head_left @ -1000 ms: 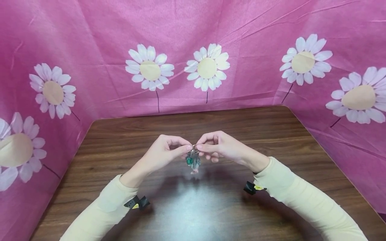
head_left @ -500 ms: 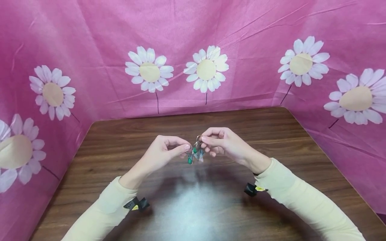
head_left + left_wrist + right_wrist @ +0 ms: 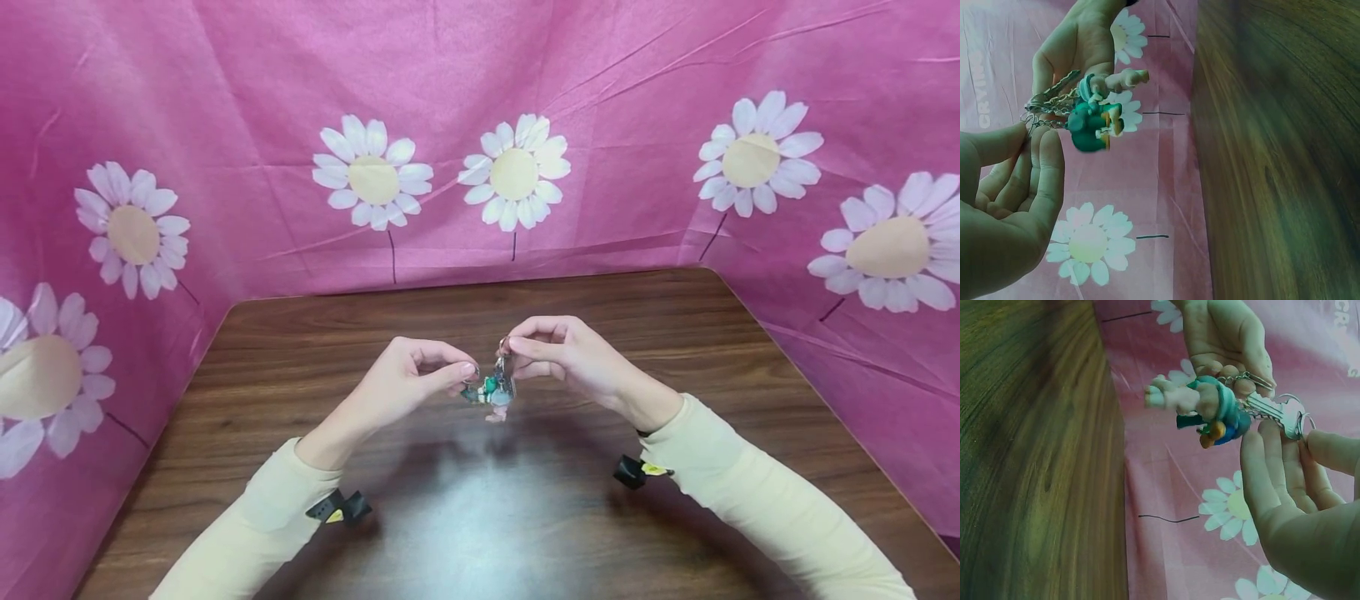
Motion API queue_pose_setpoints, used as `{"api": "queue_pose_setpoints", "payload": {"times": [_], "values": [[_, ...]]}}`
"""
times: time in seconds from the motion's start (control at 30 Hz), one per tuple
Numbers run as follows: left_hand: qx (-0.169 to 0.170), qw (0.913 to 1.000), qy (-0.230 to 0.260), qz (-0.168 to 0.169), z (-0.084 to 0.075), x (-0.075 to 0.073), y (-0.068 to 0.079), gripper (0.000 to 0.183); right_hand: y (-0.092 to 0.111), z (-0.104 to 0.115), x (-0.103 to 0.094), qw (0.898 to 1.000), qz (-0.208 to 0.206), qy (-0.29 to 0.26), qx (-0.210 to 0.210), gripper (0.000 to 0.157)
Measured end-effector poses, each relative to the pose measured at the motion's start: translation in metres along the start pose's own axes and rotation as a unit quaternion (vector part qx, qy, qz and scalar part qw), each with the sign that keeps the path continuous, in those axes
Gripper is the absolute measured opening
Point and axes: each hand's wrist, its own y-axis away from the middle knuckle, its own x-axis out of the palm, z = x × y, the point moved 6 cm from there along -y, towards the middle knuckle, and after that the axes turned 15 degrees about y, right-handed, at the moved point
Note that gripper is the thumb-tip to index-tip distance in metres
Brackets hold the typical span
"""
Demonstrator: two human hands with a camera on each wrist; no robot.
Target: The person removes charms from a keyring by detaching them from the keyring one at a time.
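Note:
Above the table, my left hand [image 3: 408, 377] pinches a small metal ring between thumb and forefinger. A chain leads from it to a green figurine keychain [image 3: 1090, 128]. Opposite it, my right hand [image 3: 566, 357] pinches a key ring [image 3: 1307, 427] between thumb and fingers. A silver key [image 3: 1286, 416] is on that ring, along with a chain. A pale figurine with teal parts [image 3: 1188, 400] hangs close against the green one, so the two overlap. Whether the left ring is linked to the key ring cannot be made out.
Under the hands lies a brown wood-grain table [image 3: 300, 333] with a bright glare at its middle. A pink cloth [image 3: 600, 83] printed with white daisies stands around its back and sides. Black wrist cameras [image 3: 341, 506] hang below both sleeves.
The hands were close together with the rings nearly touching; the right hand has moved slightly right and up. The figurines have swung and now hang spread between the hands.

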Motion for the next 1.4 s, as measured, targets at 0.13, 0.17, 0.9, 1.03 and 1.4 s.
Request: {"api": "queue_pose_setpoints", "payload": {"times": [0.13,0.17,0.9,1.03,1.4], "values": [[0.000,1.0000,-0.002,0.000,-0.001,-0.004,0.001,0.016,0.001,0.002,0.001,1.000,0.006,0.009,0.003,0.011],[0.001,1.0000,0.000,0.000,-0.002,-0.005,0.002,0.016,0.002,0.003,0.000,1.000,0.005,0.011,0.004,0.011],[-0.070,0.9813,0.179,-0.005,0.013,-0.062,0.004,0.019,0.011,-0.009,-0.018,0.999,-0.007,0.022,0.034,0.011],[-0.118,0.9691,0.215,-0.022,0.031,-0.078,0.007,0.014,0.014,-0.014,-0.022,0.998,-0.008,0.025,0.054,0.010],[-0.159,0.9615,0.216,-0.062,0.081,-0.134,0.027,0.014,0.014,-0.026,-0.027,0.998,-0.006,0.022,0.063,0.011]]}}
